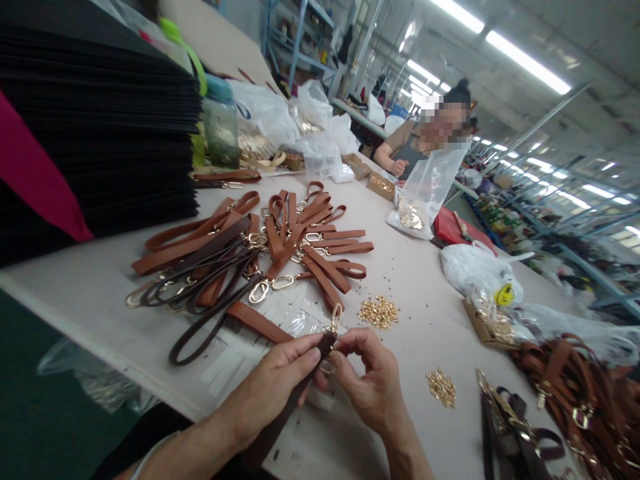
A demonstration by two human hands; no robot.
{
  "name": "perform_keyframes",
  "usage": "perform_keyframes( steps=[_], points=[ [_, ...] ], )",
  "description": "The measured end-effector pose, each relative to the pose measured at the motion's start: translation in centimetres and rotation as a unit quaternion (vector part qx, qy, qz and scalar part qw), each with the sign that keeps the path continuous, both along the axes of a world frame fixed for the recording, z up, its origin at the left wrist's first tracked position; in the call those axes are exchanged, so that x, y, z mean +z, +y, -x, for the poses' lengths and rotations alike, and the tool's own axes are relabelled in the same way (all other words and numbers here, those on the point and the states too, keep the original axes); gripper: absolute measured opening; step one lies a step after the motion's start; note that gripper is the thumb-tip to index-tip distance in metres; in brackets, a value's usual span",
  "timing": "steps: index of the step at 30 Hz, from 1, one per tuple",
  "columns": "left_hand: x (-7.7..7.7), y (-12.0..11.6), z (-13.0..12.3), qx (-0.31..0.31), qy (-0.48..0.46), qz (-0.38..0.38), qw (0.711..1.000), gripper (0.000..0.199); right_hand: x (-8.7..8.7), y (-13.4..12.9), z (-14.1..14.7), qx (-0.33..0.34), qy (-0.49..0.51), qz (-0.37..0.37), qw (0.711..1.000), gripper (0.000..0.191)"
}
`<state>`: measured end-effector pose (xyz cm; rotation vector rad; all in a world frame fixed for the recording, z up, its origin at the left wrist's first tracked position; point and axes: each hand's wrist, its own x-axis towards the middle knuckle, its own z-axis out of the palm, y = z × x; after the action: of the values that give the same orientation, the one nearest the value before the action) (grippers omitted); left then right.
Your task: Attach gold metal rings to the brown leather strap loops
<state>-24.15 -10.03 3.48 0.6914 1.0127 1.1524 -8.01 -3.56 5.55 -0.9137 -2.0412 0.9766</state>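
A dark brown strap (286, 415) runs up from the bottom edge, and my left hand (280, 377) is closed round it near its end. A gold clasp (336, 320) sticks out past that end. My right hand (367, 373) pinches at a gold ring (327, 365) beside the strap's end, its fingers close to the left thumb. Beyond the hands lies a pile of brown straps (295, 233) with gold rings, with dark straps (200, 273) at its left. Small gold pieces (379, 312) form a heap just past the right hand.
A tall black stack (100, 120) stands at the left, near a jar (221, 127). A second gold heap (441, 387) and more straps (575, 400) lie at the right. Plastic bags (425, 193) and small boxes (381, 185) line the far side, where a person (415, 150) sits.
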Motion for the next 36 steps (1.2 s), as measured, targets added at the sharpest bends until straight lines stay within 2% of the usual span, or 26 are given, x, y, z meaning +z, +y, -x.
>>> perform_keyframes(
  steps=[4, 9, 12, 15, 18, 21, 24, 27, 30, 33, 36],
  points=[
    [-0.3, 0.0, -0.7, -0.012, 0.020, -0.010, 1.000, 0.047, -0.5, -0.3, -0.6, -0.009, -0.002, -0.046, 0.999, 0.015],
    [0.0, -0.1, -1.1, -0.019, 0.080, -0.024, 0.996, 0.044, 0.0, -0.8, -1.3, 0.016, -0.028, -0.074, 0.997, 0.014],
    [0.6, -0.4, -1.2, -0.029, 0.132, -0.031, 0.990, 0.043, 0.2, -1.1, -1.5, 0.024, -0.029, -0.048, 0.998, 0.015],
    [1.0, -0.8, -1.2, -0.017, 0.189, -0.074, 0.979, 0.040, -0.2, -1.3, -1.6, 0.012, 0.004, 0.012, 1.000, 0.014],
    [1.1, -1.2, -1.2, -0.023, 0.220, -0.114, 0.969, 0.039, -0.7, -1.5, -1.9, -0.007, 0.034, 0.057, 0.998, 0.012],
    [0.9, -1.5, -1.3, -0.042, 0.232, -0.107, 0.966, 0.040, -1.0, -1.6, -2.2, -0.016, 0.038, 0.082, 0.996, 0.009],
    [0.5, -1.7, -1.7, -0.057, 0.221, -0.083, 0.970, 0.043, -0.9, -2.0, -2.1, -0.011, 0.037, 0.085, 0.996, 0.005],
    [0.2, -1.7, -2.2, -0.066, 0.178, -0.056, 0.980, 0.045, -0.7, -2.2, -1.9, -0.016, 0.020, 0.057, 0.998, 0.005],
    [0.7, -1.6, -2.5, -0.053, 0.131, -0.033, 0.989, 0.049, -0.7, -1.9, -2.3, -0.050, 0.007, 0.032, 0.998, 0.008],
    [1.7, -1.3, -2.3, -0.003, 0.076, 0.001, 0.997, 0.047, -0.9, -0.9, -4.4, -0.103, 0.018, 0.048, 0.993, 0.018],
    [2.1, -0.9, -1.9, 0.040, 0.036, 0.028, 0.998, 0.039, -1.3, -0.3, -7.4, -0.140, -0.039, 0.047, 0.988, 0.022]
  ],
)
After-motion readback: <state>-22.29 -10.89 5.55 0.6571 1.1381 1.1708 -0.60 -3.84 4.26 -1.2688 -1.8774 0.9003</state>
